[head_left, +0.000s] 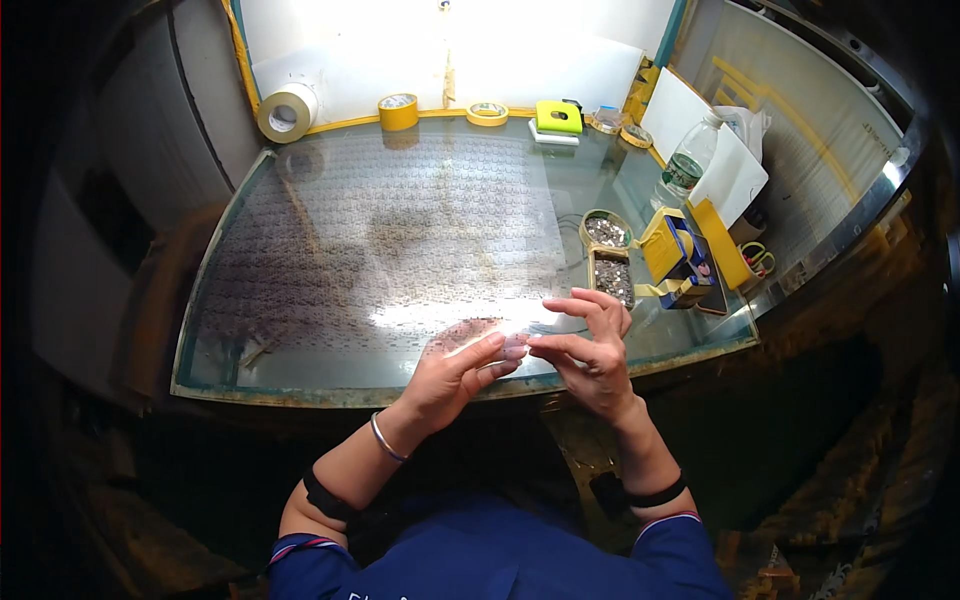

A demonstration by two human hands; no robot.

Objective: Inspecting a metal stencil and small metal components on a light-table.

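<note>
In front of me, over the near edge of the glass-topped table (300,378), my two hands come together. Between thumb and fingers, my left hand (445,380) holds a small clear plastic piece (514,344). My right hand (597,365) pinches at the right end of that piece with thumb and a finger, its other fingers raised and curled. Whatever sits between those right fingertips is too small to make out. A large sheet covered with rows of small dark marks (380,230) lies beyond my hands, with glare on its near part.
To the right stand a round tin (607,230) and a rectangular tin (612,278) of small metallic bits, beside a blue and yellow tape dispenser (680,255). Behind it is a plastic bottle (690,160). Tape rolls (398,112) and a lime-green hole punch (559,117) line the back edge.
</note>
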